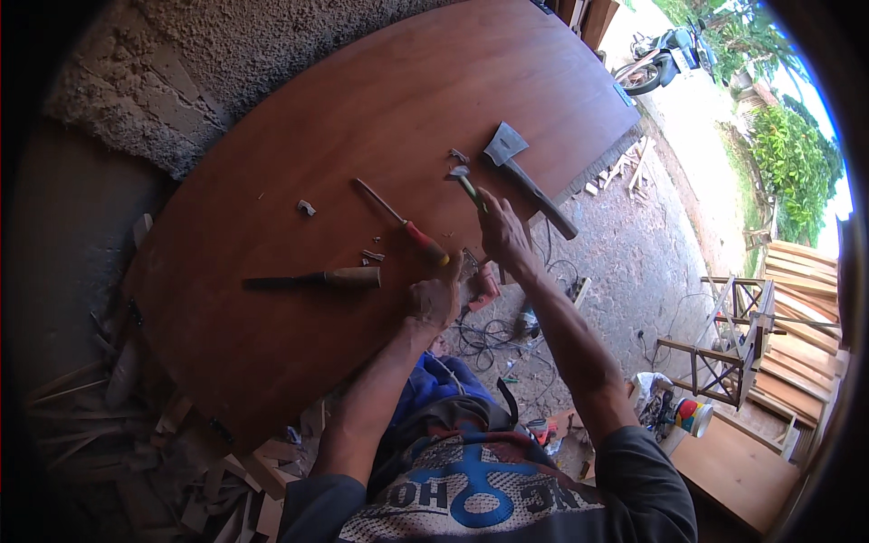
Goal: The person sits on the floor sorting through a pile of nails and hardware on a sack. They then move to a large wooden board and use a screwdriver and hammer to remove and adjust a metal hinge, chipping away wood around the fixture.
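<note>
A small hammer [468,187] with a green handle is gripped in my right hand [504,233], its head raised over the brown wooden panel [299,136]. My left hand [436,299] is closed at the panel's near edge, fingers around a small piece I cannot make out. Just beyond that hand lies a screwdriver [425,242] with a red and yellow handle. To its left rests a chisel [351,278] with a wooden handle and dark blade. A hatchet [534,190] lies right of the hammer. Small metal pieces [306,208] are scattered on the panel.
A rough wall [181,81] borders the panel at the far left. Wood offcuts [258,480] pile up at lower left. Cables [489,339] lie on the concrete floor at right, near a metal frame [724,353] and stacked boards [806,335]. A motorcycle [665,59] stands outside.
</note>
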Demonstrator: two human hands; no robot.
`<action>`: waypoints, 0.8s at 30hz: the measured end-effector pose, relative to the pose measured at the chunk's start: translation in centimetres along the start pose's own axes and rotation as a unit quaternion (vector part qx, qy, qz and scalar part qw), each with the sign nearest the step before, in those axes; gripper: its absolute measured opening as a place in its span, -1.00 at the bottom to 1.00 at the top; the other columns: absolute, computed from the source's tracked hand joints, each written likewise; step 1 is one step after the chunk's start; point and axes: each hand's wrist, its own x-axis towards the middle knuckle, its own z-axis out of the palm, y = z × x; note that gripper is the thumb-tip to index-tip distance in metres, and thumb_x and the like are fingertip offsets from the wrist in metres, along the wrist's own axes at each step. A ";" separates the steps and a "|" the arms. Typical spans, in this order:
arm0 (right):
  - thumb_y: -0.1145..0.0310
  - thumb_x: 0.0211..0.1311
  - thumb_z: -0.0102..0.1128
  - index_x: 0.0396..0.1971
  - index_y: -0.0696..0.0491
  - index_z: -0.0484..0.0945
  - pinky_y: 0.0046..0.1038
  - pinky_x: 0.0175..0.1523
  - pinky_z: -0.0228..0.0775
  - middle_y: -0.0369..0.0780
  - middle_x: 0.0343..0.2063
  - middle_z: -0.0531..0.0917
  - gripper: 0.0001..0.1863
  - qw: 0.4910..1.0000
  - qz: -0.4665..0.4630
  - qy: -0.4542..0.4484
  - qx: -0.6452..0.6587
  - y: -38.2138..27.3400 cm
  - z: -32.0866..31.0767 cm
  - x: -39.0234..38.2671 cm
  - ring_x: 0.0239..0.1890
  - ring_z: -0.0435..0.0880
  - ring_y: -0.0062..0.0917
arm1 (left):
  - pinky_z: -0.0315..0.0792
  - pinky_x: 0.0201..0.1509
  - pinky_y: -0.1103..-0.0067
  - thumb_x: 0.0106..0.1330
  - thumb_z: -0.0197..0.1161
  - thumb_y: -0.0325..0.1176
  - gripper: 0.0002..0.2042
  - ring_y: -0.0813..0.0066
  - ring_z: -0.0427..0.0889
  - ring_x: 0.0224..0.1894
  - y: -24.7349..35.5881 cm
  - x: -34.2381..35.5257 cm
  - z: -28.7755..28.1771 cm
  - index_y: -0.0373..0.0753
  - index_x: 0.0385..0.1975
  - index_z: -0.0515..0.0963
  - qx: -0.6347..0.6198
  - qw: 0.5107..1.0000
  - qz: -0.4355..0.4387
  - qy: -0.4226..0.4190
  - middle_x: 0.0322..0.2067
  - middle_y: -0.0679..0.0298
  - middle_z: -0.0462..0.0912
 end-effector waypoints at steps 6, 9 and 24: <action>0.52 0.31 0.02 0.44 -0.11 0.10 -0.14 0.00 0.44 0.14 -0.02 0.53 -0.30 0.990 -0.055 0.000 0.128 1.5 -0.7 -11.7 0.00 0.57 0.02 | 0.55 -0.42 0.14 0.23 0.20 -0.14 -0.20 0.08 0.71 -0.55 0.2 1.1 -0.3 -0.15 0.47 0.02 -0.030 0.998 0.013 -0.053 -0.63 0.05 0.65; 0.56 0.20 0.12 0.46 -0.13 0.07 -0.09 -0.12 0.46 0.13 -0.21 0.60 -0.18 0.997 -0.039 -0.029 0.053 1.7 -0.6 -13.2 -0.17 0.63 0.06 | 0.54 -0.46 0.13 0.25 0.19 -0.10 -0.19 0.11 0.69 -0.60 0.7 1.2 -0.5 -0.20 0.46 0.01 -0.010 0.998 0.015 -0.059 -0.65 0.03 0.63; 0.59 0.24 -0.05 0.42 -0.05 0.14 -0.11 -0.13 0.49 0.06 -0.27 0.62 -0.30 0.995 -0.055 0.049 0.060 1.9 0.7 -14.0 -0.24 0.65 -0.02 | 0.52 -0.55 0.15 0.29 0.08 -0.28 -0.37 0.13 0.66 -0.64 -0.6 -0.3 1.0 -0.12 0.42 0.18 -0.036 0.992 0.104 0.060 -0.65 0.10 0.63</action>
